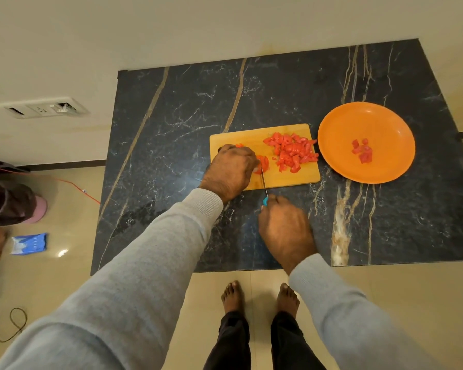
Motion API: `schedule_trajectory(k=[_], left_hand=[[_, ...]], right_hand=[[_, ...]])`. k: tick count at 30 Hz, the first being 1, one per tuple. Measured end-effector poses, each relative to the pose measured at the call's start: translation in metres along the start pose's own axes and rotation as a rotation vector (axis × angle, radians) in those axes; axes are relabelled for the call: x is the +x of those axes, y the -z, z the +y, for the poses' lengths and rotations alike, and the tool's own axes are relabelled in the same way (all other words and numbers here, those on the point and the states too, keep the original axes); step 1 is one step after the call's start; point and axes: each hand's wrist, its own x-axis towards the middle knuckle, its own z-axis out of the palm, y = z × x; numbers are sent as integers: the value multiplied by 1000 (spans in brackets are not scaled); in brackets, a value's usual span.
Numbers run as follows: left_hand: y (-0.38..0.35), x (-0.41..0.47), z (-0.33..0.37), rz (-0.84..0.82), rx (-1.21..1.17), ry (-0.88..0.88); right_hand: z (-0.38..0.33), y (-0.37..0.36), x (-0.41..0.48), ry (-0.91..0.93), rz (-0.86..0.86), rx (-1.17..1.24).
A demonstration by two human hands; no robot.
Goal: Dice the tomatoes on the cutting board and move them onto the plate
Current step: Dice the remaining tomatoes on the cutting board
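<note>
Standing barefoot on a glossy beige tiled floor (412, 289), a person in grey knit sleeves and dark trousers leans over a dark marble-patterned tabletop (171, 116) veined in gold and white. Nearest the camera, the right hand (286, 231) is wrapped around the turquoise handle of a small thin-bladed knife (264, 186). The blade runs away from the body, across the near edge of a rectangular light wooden cutting board (292, 177) and into a red tomato piece (263, 163). Just beyond and to the left, the left hand (231, 170) rests on the board's left end, fingers curled down over that tomato piece, pinning it to the wood beside the blade. Toward the board's right end lies a loose heap of diced red tomato (292, 153), clear of both hands. Right of the board, on the same tabletop, sits a round orange plate (332, 145) carrying a small cluster of tomato cubes (362, 152) a little right of its middle; whether plate and board touch cannot be told. On the floor to the left lie a blue-and-white packet (29, 244) and a red cord (72, 184). A white switch-and-socket panel (42, 109) sits in the cream wall beyond.
</note>
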Motion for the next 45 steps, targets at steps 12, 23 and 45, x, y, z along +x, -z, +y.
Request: schedule_trajectory(k=[12, 23, 45], left_hand=[[0, -2, -6, 22, -9, -28], [-4, -4, -6, 46, 28, -60], [9, -7, -3, 35, -24, -81]], right_hand=[[-12, 6, 22, 67, 141, 16], [-16, 6, 24, 49, 34, -46], [-26, 9, 48, 91, 97, -73]])
